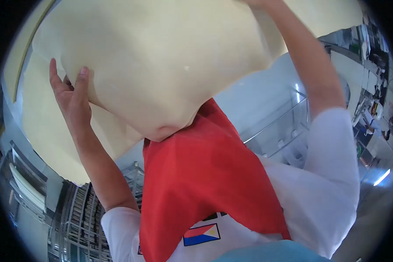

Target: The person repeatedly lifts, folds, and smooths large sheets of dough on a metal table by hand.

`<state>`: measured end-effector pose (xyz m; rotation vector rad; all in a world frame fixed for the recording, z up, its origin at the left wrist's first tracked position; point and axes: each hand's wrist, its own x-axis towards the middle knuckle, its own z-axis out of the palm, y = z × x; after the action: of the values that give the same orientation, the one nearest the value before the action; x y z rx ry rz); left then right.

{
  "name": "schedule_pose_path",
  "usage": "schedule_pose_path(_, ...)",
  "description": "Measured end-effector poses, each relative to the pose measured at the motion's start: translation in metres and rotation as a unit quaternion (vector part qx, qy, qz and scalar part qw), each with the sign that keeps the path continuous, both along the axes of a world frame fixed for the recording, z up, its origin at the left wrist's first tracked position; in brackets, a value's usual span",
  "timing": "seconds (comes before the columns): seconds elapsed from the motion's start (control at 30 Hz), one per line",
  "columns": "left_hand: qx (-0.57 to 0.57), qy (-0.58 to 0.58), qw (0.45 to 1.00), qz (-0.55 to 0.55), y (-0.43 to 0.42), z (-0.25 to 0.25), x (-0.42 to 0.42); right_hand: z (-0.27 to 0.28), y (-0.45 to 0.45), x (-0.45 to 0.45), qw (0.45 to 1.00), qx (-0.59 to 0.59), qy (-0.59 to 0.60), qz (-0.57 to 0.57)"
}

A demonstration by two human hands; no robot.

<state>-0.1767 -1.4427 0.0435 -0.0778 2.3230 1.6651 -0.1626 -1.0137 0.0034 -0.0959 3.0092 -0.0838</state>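
A broad, smooth cream-coloured sheet of what looks like dough fills the upper middle, its near edge sagging in a fold against my red apron. At its left edge is my left hand, thumb lying on top of the sheet, one finger pointing up and the others partly hidden behind the edge. My right hand reaches the sheet's far right side at the top of the view. Its fingers are cut off by the frame. Another cream layer shows below and left of the raised sheet.
A shiny metal surface with rails lies under the sheet on the right. Metal racking stands at the lower left. Another person is far off at the right, near cluttered work surfaces.
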Motion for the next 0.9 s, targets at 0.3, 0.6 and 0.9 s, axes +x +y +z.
schedule_pose_path(0.3, -0.002, 0.092, 0.995, -0.045, 0.017, 0.001, 0.012, -0.022, -0.051, 0.204, 0.993, -0.028, 0.065, -0.091)
schedule_pose_path(0.6, -0.295, 0.145, 0.926, -0.186, 0.095, 0.017, -0.013, -0.005, -0.13, -0.068, 0.996, -0.083, 0.029, 0.027)
schedule_pose_path(0.9, -0.246, 0.38, 0.891, 0.036, -0.064, -0.032, -0.111, 0.005, -0.147, 0.127, 0.998, -0.02, 0.053, -0.001)
